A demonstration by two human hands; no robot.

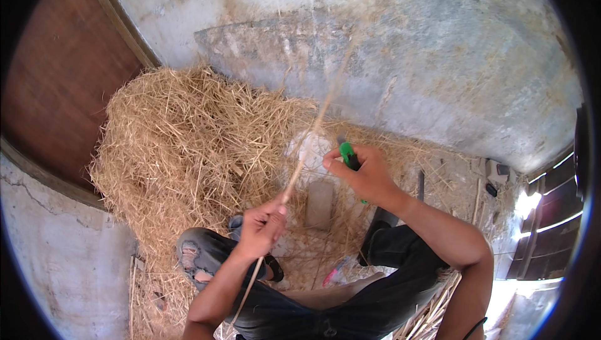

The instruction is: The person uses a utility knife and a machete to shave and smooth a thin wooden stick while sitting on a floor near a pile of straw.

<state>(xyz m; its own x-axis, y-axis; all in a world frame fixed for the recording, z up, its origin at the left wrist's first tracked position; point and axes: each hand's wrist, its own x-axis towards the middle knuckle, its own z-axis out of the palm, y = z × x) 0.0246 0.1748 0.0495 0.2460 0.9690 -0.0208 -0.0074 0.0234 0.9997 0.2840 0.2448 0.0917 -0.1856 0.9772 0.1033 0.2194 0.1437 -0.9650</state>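
Observation:
My left hand (261, 226) is closed round a long thin strip that looks like bamboo or cane (310, 138). The strip slants from beside my left thigh up toward the wall, and its far end is blurred. In my right hand (368, 174) is a green utility knife (348, 154), its blade end pointing up and away from me. That hand hovers just right of the strip, apart from it. Between my knees a flat brick-like block (320, 205) lies on the straw-strewn floor.
A big heap of straw (188, 133) fills the left, against a brown door-like panel (62, 77). A stained wall (400, 58) rises ahead. Thin sticks (429, 312) lie by my right thigh. Small dark objects (491, 189) sit on the far right floor.

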